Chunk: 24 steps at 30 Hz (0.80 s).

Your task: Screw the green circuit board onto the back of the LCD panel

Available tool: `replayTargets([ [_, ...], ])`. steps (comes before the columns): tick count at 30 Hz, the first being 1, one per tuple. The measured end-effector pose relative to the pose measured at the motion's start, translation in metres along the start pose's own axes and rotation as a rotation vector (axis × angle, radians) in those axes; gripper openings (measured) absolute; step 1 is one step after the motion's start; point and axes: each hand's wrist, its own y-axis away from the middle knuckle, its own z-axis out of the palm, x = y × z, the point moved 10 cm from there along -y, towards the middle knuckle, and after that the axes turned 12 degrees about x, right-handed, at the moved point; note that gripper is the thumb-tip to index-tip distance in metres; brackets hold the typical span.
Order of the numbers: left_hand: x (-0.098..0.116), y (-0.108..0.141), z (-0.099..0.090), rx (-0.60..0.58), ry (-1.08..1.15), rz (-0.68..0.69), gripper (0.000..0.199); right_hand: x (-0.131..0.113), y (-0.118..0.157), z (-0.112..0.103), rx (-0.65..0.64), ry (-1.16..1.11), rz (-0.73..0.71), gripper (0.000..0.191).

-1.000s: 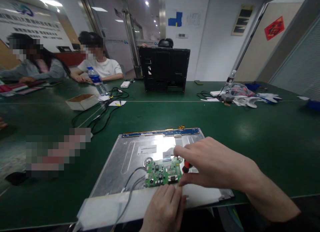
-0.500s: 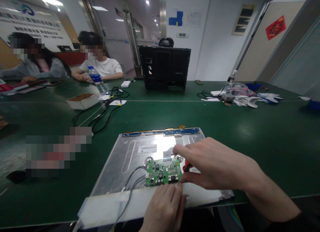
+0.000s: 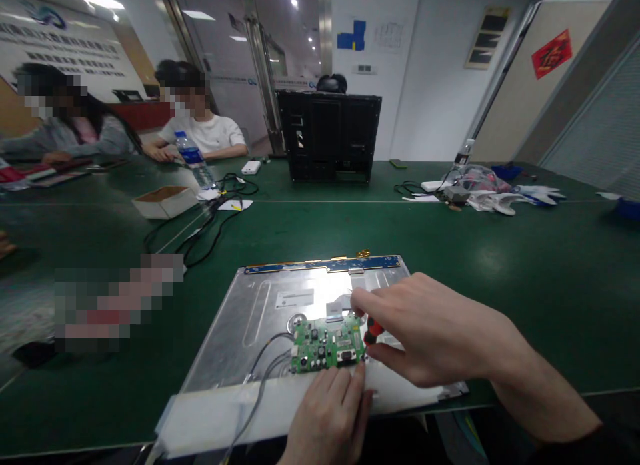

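A metal-backed display panel (image 3: 235,348) lies flat in front of me, with a green circuit board (image 3: 327,338) on its lower middle. My right hand (image 3: 430,331) closes its fingers on a small screwdriver (image 3: 373,331) with a red and black handle. The screwdriver stands nearly upright over the board's lower right corner; whether the tip touches a screw is too small to tell. Along the board's front edge lie the outstretched fingers of my left hand (image 3: 333,408), the index fingertip close to that same corner. Thin grey cables (image 3: 263,381) run from the board's left side.
A black monitor housing (image 3: 330,138) stands across the green table (image 3: 425,231). A white box (image 3: 165,203), a water bottle (image 3: 193,159) and black cables (image 3: 220,231) lie left. Plastic bags and gloves (image 3: 493,191) sit at the right. Two people sit far left.
My right hand has shifted very slightly to the right, and more of the screwdriver handle shows between its fingers. The left hand and the board stay where they were.
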Motion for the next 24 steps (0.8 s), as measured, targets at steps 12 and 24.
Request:
replayTargets([
  [12,0.0,0.002,0.001,-0.011,-0.013,-0.007,0.023,-0.003,0.0,-0.002,0.024,-0.009,-0.033,0.016],
  [24,0.0,0.002,0.002,-0.024,0.005,-0.003,0.023,0.0,-0.001,-0.003,0.039,0.043,-0.006,0.012],
])
